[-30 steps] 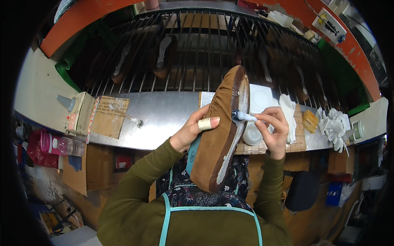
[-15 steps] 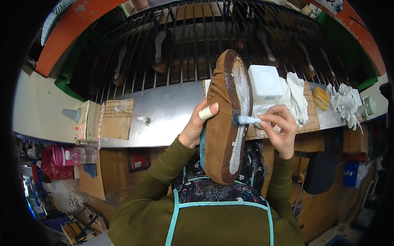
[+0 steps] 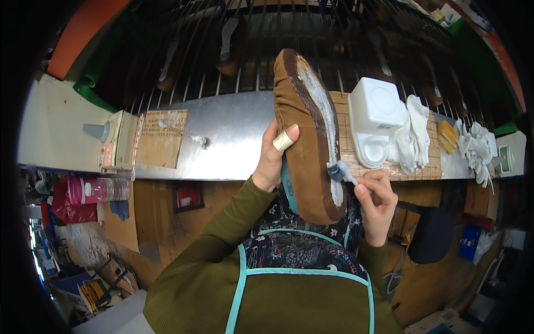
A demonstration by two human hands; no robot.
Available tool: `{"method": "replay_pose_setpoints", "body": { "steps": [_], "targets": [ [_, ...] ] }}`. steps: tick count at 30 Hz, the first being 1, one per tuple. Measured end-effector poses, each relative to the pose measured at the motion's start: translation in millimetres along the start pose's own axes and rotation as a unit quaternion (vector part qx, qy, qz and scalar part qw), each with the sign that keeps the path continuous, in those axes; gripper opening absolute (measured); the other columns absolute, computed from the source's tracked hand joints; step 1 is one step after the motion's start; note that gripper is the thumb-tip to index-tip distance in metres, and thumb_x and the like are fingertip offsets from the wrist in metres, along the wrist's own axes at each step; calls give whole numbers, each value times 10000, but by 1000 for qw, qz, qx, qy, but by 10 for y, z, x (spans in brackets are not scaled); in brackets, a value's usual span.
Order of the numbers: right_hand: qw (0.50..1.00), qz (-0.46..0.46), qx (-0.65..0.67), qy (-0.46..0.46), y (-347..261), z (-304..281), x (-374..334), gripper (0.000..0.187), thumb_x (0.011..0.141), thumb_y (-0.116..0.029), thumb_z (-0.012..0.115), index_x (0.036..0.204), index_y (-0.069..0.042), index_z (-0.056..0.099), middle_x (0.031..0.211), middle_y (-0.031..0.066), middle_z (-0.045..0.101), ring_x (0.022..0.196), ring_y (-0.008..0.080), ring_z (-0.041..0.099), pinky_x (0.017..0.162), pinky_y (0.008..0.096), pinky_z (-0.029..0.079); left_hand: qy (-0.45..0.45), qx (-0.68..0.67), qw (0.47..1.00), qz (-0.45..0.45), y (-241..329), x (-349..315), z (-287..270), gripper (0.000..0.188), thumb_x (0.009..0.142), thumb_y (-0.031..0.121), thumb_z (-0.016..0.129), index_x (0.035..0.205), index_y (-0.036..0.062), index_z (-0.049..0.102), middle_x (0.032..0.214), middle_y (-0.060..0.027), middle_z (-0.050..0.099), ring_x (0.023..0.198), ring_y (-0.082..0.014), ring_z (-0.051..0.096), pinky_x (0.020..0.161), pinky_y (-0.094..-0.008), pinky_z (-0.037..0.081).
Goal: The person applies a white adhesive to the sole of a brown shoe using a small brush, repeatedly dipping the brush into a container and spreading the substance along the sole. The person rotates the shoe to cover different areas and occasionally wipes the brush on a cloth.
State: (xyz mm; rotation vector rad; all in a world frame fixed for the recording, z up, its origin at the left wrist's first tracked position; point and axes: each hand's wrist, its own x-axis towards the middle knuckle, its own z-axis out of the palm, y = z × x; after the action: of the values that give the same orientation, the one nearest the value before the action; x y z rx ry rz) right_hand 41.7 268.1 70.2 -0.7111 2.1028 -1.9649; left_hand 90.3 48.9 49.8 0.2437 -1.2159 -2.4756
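A brown shoe upper [image 3: 305, 133], its bottom turned toward my right, is gripped near its middle by my left hand [image 3: 272, 156]. Tape wraps that thumb, and a blue-green piece, probably the last, shows under the upper. Along the bottom runs a whitish strip [image 3: 325, 114] inside a dark brown border. My right hand [image 3: 378, 203] pinches the pale handle of a small brush [image 3: 346, 173]. Its dark bristles touch the lower part of the border and strip.
Behind the metal bench [image 3: 222, 119], more shoe uppers [image 3: 229, 42] lie among dark bars. A white plastic container [image 3: 375, 106], white gloves [image 3: 414, 133] and a yellowish block [image 3: 448, 137] sit at right. At left are a cardboard piece [image 3: 161, 139] and a glue-tipped brush [image 3: 201, 140].
The brush has slid from the middle of the shoe bottom toward its near end. The shoe has tilted, its far end swinging left. The camera view has shifted too.
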Motion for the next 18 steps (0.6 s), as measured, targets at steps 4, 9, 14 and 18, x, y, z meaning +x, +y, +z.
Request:
{"method": "replay_pose_setpoints", "body": {
  "steps": [4,9,14,18],
  "targets": [
    [999,1,-36,32,14,132,-126,156,802,-35,715,948,19,703,877,36,540,740,98,494,632,208,394,20,70,997,34,21,-20,-31,646,888,395,593,1352,1,379,1275,-127,527,1141,-217,549,979,-352,451],
    [994,-40,-79,65,52,274,56,139,806,-27,709,942,0,703,852,31,525,690,86,464,582,211,381,25,42,998,29,59,-39,-11,622,865,287,627,1353,-11,382,1255,-134,538,1124,-204,558,973,-327,448],
    [987,-81,-119,75,83,338,279,148,810,-48,715,955,-18,716,850,40,528,683,94,456,568,218,383,20,35,999,14,99,-45,8,636,846,255,647,1355,-17,381,1246,-139,542,1108,-199,568,964,-313,452],
    [971,-138,-178,80,87,324,425,161,809,-56,720,967,-27,721,853,41,533,702,103,478,560,217,390,13,47,999,12,122,-25,-12,653,838,272,653,1357,-14,380,1251,-135,540,1122,-203,558,975,-318,441]
  ]
}}
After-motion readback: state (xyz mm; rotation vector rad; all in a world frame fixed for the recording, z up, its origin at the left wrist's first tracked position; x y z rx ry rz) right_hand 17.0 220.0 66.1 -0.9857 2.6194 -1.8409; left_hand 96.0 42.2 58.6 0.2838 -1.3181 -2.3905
